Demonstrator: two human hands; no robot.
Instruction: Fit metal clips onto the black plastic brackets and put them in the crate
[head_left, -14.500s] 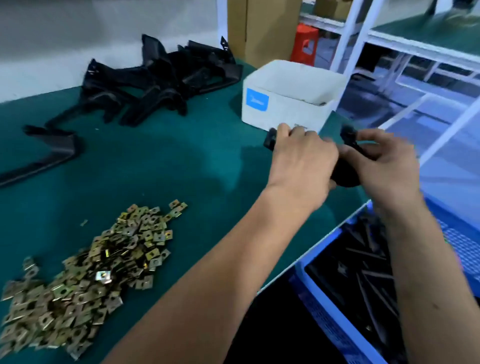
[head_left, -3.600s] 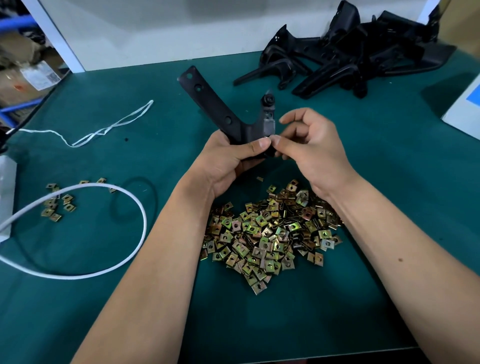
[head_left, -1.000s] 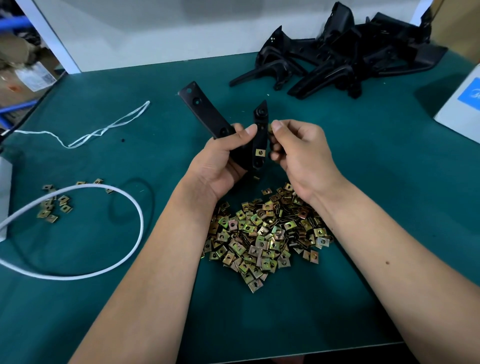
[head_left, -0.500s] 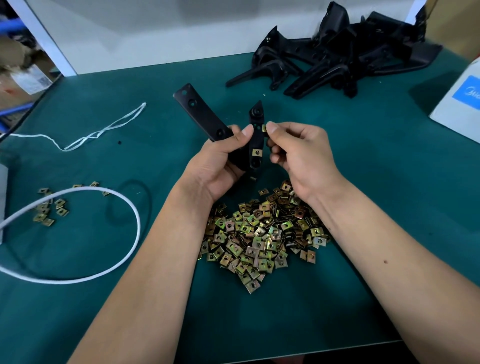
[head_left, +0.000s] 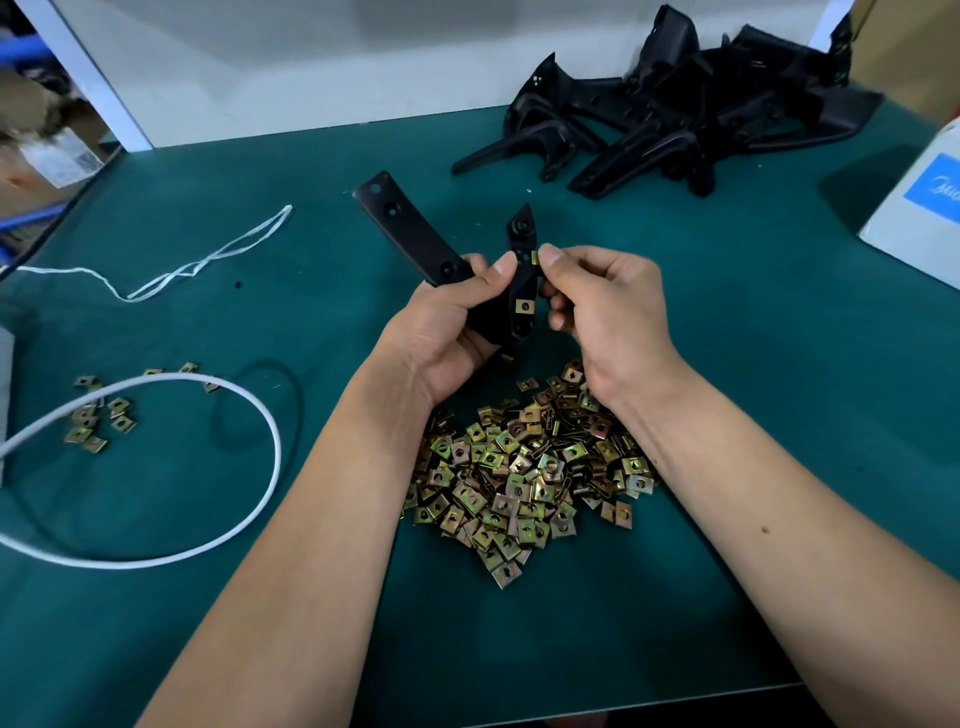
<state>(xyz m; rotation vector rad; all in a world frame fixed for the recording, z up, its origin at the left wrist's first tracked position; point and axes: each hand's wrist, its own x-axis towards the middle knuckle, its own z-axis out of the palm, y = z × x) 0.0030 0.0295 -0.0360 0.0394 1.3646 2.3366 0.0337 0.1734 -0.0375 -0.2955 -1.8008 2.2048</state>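
My left hand (head_left: 445, 327) grips a black V-shaped plastic bracket (head_left: 410, 234) above the green table, thumb pressed on its upright arm. One brass metal clip (head_left: 525, 307) sits fitted low on that arm. My right hand (head_left: 602, 306) pinches a second small clip (head_left: 535, 255) between thumb and forefinger against the arm's right edge, higher up. A heap of loose brass clips (head_left: 524, 478) lies on the table under my wrists. The crate is out of view.
A pile of black brackets (head_left: 675, 114) lies at the back right. A white box with a blue label (head_left: 919, 208) stands at the right edge. A white cable loop (head_left: 244, 410), a thin white string (head_left: 208, 260) and several stray clips (head_left: 98, 421) lie on the left.
The bracket has stayed in my left hand. My right hand has raised the second clip slightly along the upright arm's edge. The view has shifted a little.
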